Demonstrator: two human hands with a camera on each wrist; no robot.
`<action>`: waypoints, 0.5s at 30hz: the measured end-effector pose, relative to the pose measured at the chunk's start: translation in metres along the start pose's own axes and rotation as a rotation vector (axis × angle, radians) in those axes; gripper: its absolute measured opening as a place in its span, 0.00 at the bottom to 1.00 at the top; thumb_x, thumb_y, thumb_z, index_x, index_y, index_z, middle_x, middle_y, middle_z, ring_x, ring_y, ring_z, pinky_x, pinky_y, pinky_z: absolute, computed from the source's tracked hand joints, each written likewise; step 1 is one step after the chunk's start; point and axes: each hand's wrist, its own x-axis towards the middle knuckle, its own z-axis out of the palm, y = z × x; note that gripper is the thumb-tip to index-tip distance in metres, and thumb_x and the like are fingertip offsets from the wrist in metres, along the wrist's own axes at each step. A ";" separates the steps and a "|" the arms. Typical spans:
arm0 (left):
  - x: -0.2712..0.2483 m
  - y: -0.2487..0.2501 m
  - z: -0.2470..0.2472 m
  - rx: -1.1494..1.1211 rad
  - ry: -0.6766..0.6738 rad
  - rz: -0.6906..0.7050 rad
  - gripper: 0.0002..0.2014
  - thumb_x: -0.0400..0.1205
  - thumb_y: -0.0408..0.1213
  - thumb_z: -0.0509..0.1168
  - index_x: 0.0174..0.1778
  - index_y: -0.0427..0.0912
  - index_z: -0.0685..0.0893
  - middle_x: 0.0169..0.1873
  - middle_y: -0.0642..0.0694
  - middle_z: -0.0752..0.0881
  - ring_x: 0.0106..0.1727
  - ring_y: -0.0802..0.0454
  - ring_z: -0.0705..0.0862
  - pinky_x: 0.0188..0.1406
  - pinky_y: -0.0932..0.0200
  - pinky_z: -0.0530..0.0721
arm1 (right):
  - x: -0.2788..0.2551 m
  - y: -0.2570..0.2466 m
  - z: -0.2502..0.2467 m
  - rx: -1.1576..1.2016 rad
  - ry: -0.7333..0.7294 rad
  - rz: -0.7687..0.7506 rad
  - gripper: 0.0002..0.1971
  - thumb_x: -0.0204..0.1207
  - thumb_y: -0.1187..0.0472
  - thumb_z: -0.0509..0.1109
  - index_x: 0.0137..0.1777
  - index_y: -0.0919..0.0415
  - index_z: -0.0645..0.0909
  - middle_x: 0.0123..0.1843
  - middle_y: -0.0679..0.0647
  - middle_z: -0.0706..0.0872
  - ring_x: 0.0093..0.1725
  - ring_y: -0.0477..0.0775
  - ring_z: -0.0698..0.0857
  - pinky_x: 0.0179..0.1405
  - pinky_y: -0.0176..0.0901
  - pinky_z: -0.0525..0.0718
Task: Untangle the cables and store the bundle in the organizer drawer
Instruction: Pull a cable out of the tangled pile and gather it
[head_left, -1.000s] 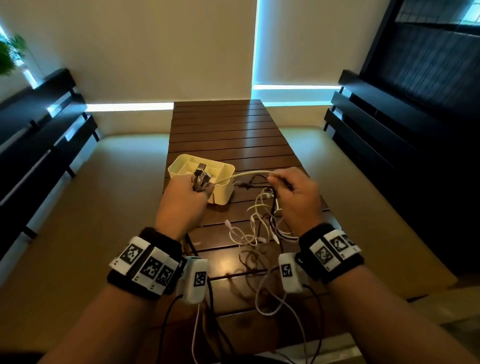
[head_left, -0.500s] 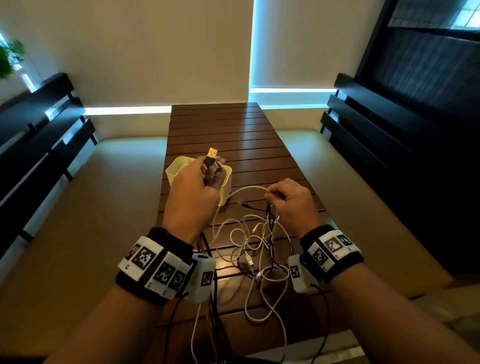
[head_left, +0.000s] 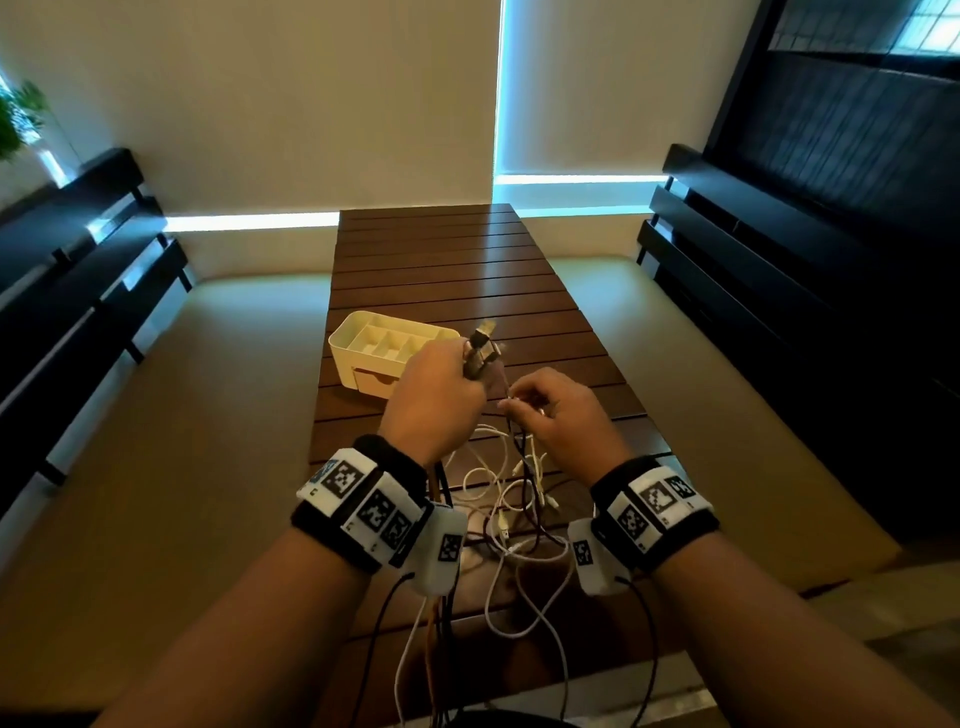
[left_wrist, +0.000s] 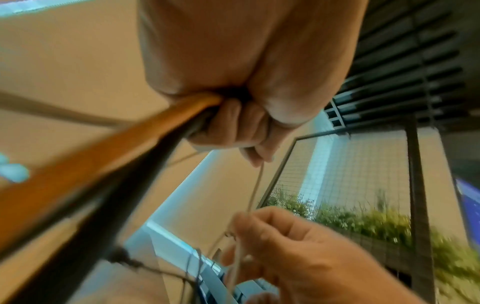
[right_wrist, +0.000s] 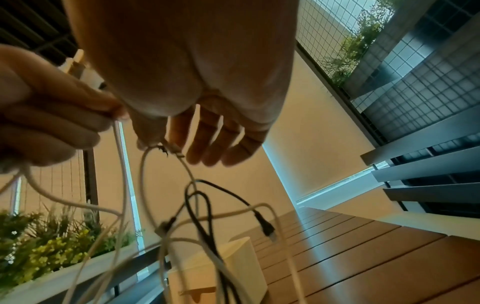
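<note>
Mid-untangle, nothing stored yet: left hand (head_left: 434, 400) fisted round gathered plug ends (head_left: 480, 347) above table (head_left: 457, 270), right hand (head_left: 558, 410) pinching white cable (right_wrist: 166, 170) w/ other fingers loose, tangle (head_left: 511, 499) dangling between wrists, organizer (head_left: 387, 351) just beyond; next prob. teasing that strand free.

The left hand (head_left: 434, 395) is raised above the slatted wooden table (head_left: 457, 270), fingers curled round a clutch of cable plugs (head_left: 480, 345) that stick up past the knuckles; the right hand (head_left: 563, 415) sits just beside it, pinching a thin cable at its fingertips; a tangle of white and dark cables (head_left: 511, 499) hangs from both hands onto the table; a cream organizer (head_left: 363, 358) stands beyond the left hand, its small front drawer (head_left: 376, 383) closed; both wrists wear bands with black-and-white markers.
</note>
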 end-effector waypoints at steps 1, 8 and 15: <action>-0.002 0.000 -0.001 -0.060 0.032 -0.013 0.11 0.86 0.40 0.66 0.37 0.47 0.84 0.33 0.50 0.84 0.34 0.59 0.81 0.33 0.61 0.75 | -0.001 0.002 0.000 -0.007 -0.041 0.052 0.05 0.78 0.55 0.75 0.48 0.54 0.83 0.45 0.46 0.85 0.45 0.46 0.84 0.45 0.39 0.83; -0.005 -0.006 -0.018 -0.302 0.166 -0.154 0.13 0.86 0.42 0.67 0.36 0.41 0.82 0.29 0.49 0.78 0.31 0.53 0.75 0.35 0.55 0.73 | -0.007 0.011 0.001 -0.016 -0.067 0.197 0.03 0.81 0.59 0.71 0.46 0.50 0.84 0.41 0.46 0.88 0.41 0.46 0.87 0.43 0.43 0.87; -0.011 -0.005 -0.025 -0.243 0.120 -0.118 0.13 0.86 0.41 0.67 0.39 0.37 0.84 0.29 0.47 0.79 0.32 0.51 0.74 0.36 0.51 0.74 | 0.001 0.014 -0.005 -0.043 0.069 0.312 0.12 0.79 0.63 0.72 0.61 0.53 0.82 0.56 0.46 0.83 0.55 0.45 0.84 0.51 0.36 0.83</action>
